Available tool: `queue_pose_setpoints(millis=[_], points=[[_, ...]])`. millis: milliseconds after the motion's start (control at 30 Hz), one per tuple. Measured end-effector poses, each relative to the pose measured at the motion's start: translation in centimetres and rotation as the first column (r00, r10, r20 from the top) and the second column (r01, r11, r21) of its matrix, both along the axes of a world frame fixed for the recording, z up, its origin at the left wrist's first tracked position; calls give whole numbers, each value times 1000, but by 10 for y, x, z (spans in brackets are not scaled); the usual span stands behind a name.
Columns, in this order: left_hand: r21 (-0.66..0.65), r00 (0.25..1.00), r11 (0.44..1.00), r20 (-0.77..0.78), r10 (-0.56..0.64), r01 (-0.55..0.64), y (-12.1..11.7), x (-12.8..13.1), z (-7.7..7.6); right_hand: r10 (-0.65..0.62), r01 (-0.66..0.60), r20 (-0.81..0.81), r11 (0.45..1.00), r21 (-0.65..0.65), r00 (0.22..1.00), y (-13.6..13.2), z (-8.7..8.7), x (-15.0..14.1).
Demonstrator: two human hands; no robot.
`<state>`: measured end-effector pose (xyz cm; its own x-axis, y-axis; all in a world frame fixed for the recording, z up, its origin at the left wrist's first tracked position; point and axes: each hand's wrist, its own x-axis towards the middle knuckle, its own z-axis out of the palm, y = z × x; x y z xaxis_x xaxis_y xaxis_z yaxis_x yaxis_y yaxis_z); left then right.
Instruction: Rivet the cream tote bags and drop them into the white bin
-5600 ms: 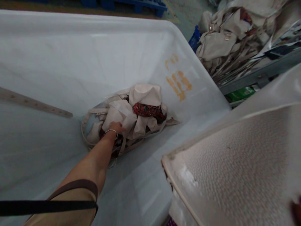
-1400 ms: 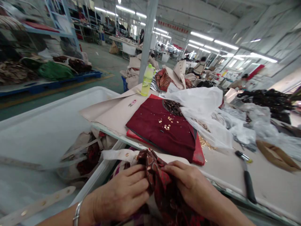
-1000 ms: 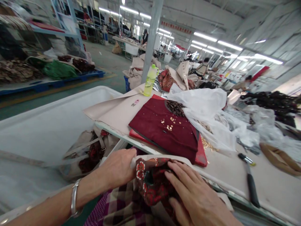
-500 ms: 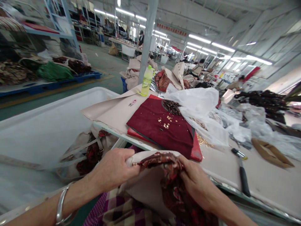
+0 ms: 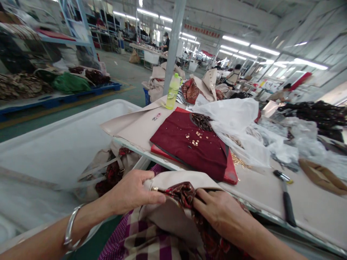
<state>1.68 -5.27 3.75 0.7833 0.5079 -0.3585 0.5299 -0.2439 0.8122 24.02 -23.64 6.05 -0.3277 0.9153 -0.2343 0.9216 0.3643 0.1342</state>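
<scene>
A beige bag (image 5: 187,176) with a red-brown patterned lining (image 5: 183,193) lies over my lap, its opening towards me. My left hand (image 5: 132,191) is closed on the left end of its rim, thumb in front, beside a small metal zipper end (image 5: 155,189). My right hand (image 5: 222,211) is closed on the bunched lining at the right side, fingers curled into the folds. Just beyond, a folded burgundy cloth (image 5: 173,133) on a red pad (image 5: 231,171) carries several gold eyelets (image 5: 195,142).
The table holds a yellow-green bottle (image 5: 172,92), small snips (image 5: 156,116), a black-handled hammer (image 5: 288,209), a brown ring-shaped piece (image 5: 322,175) and white plastic bags (image 5: 230,112). At left stands a white bin (image 5: 81,124) with bags inside. A post (image 5: 175,43) rises behind the table.
My right hand has shifted its hold, its fingers now tucked into the lining. The lining has bunched and more of the beige rim shows. The view has turned slightly left.
</scene>
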Motion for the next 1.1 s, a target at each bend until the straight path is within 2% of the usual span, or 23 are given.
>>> queue_pose_setpoints(millis=[100,200,267,333,400,467,500,567,633,667,700,733,767,833,867,900,967,1033,1100], points=[[-21,998,1000,57,-8,9,-5,4,-6,57,-58,-11,987,-150,998,-1,-6,-13],[-82,999,997,35,13,-10,-5,6,-9,-94,52,-189,974,-220,977,-2,1,-17],[-125,999,991,-3,41,-41,-2,5,-9,-266,150,-392,942,-300,881,-1,12,-19],[-153,998,987,-15,53,-55,0,3,-8,-433,241,-529,887,-394,729,1,21,-23],[-177,998,982,5,70,-68,0,2,-8,-560,382,-552,828,-412,618,4,22,-27],[-208,994,974,33,102,-93,-3,2,-10,-605,501,-532,794,-344,593,8,13,-29],[-223,992,969,43,120,-107,-4,3,-11,-587,527,-533,802,-280,610,9,8,-27],[-259,989,958,53,140,-122,-5,3,-13,-426,462,-559,883,-85,711,12,-2,-21],[-268,987,954,50,152,-133,-5,4,-14,-131,228,-468,961,155,874,13,-8,-15],[-265,987,954,45,154,-137,-6,4,-14,-3,89,-366,972,218,931,15,-10,-14],[-264,987,955,45,155,-138,-6,4,-13,71,-13,-262,976,218,962,16,-11,-15],[-267,987,954,45,155,-137,-7,5,-13,83,-53,-171,984,170,982,18,-12,-18],[-277,987,951,47,154,-135,-9,5,-12,39,-30,-98,995,92,994,21,-13,-22],[-310,987,942,63,151,-125,-13,7,-10,-117,116,-8,990,-85,993,28,-17,-30],[-317,986,941,68,151,-123,-15,8,-10,-195,194,13,966,-172,981,33,-20,-33],[-324,986,938,67,152,-123,-16,9,-10,-264,254,-4,934,-249,965,38,-22,-33],[-346,987,932,71,145,-112,-13,7,-12,-384,295,-159,867,-402,910,48,-21,-25],[-362,987,926,74,140,-104,-4,4,-16,-480,248,-343,804,-540,808,54,-13,-10],[-353,990,932,79,120,-84,8,0,-23,-529,217,-428,777,-591,733,52,3,3]])
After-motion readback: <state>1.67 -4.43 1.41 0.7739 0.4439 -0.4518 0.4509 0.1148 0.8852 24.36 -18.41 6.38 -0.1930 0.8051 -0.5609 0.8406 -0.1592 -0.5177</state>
